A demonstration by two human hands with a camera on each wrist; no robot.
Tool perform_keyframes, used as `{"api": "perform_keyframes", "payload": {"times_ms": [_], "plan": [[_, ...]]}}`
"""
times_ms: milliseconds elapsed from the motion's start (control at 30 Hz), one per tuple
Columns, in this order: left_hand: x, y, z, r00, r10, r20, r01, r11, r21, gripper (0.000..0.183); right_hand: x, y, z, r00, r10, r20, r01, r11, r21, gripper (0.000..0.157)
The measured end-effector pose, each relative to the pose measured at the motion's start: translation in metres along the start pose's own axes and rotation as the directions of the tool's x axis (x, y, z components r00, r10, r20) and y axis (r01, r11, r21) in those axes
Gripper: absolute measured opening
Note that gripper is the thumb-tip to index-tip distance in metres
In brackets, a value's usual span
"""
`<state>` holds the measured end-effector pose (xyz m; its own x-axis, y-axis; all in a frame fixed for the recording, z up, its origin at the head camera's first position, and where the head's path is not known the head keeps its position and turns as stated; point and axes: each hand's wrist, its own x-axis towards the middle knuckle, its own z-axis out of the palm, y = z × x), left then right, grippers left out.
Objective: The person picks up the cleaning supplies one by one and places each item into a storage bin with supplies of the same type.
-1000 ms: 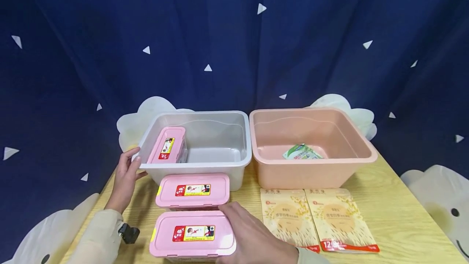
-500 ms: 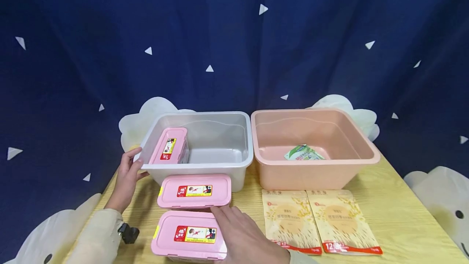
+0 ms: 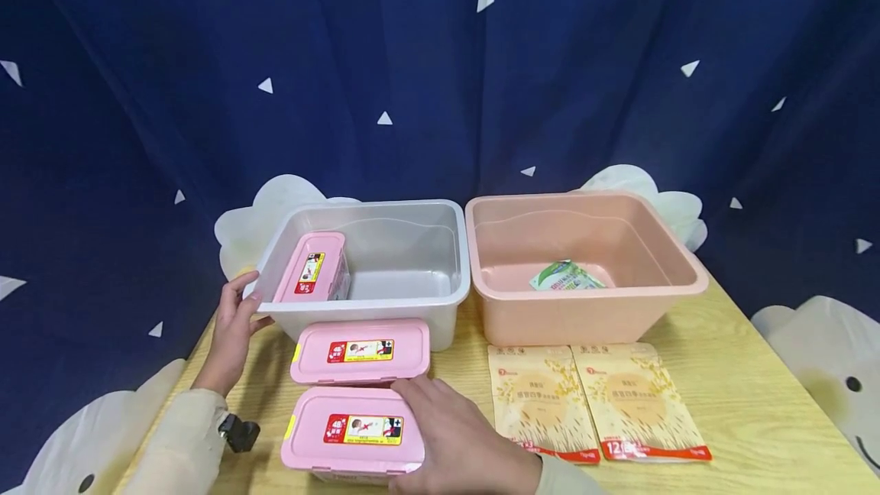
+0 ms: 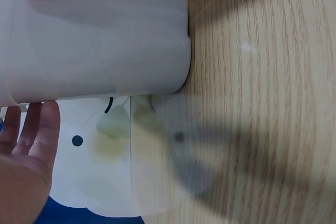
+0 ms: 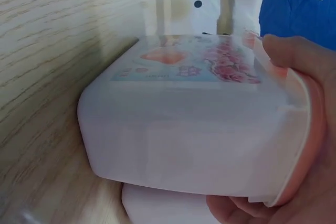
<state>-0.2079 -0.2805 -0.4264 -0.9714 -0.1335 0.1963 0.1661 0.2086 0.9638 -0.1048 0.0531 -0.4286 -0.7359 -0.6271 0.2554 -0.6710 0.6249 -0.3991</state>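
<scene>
My right hand (image 3: 457, 438) grips the right end of the front pink-lidded plastic box (image 3: 351, 434). In the right wrist view, the thumb presses one long side of this box (image 5: 184, 129) and the fingers reach the other side. Whether its base is off the table cannot be told. A second pink-lidded box (image 3: 360, 350) lies just behind it, in front of the grey bin (image 3: 385, 304). My left hand (image 3: 234, 331) holds the bin's left rim, its fingers against the outer wall in the left wrist view. A third pink-lidded box (image 3: 312, 266) stands inside the bin at the left.
Right of the grey bin stands a peach bin (image 3: 591, 319) with a green-and-white packet (image 3: 565, 276) in it. Two beige pouches (image 3: 543, 403) lie flat in front of the peach bin. A dark blue curtain (image 3: 412, 59) hangs behind the wooden table (image 3: 742, 396).
My right hand has shifted left along the front box's lid, and more of the box's front wall shows now. The left hand stays on the bin rim. The head view tilts slightly.
</scene>
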Motion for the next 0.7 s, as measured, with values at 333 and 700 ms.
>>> {"api": "perform_keyframes", "payload": {"times_ms": [333,700], "plan": [[0.0027,0.0,0.0014,1.0,0.005,-0.019,-0.005,1.0,-0.021,0.045,-0.0019,0.0033,-0.0031,0.999,-0.037,-0.016,0.036,0.999,-0.031,0.101],[0.0012,-0.0037,0.0009,1.0,0.006,-0.019,-0.007,1.0,-0.026,0.045,-0.0032,0.003,-0.0016,1.0,0.007,-0.007,-0.007,1.0,0.03,0.097]]}}
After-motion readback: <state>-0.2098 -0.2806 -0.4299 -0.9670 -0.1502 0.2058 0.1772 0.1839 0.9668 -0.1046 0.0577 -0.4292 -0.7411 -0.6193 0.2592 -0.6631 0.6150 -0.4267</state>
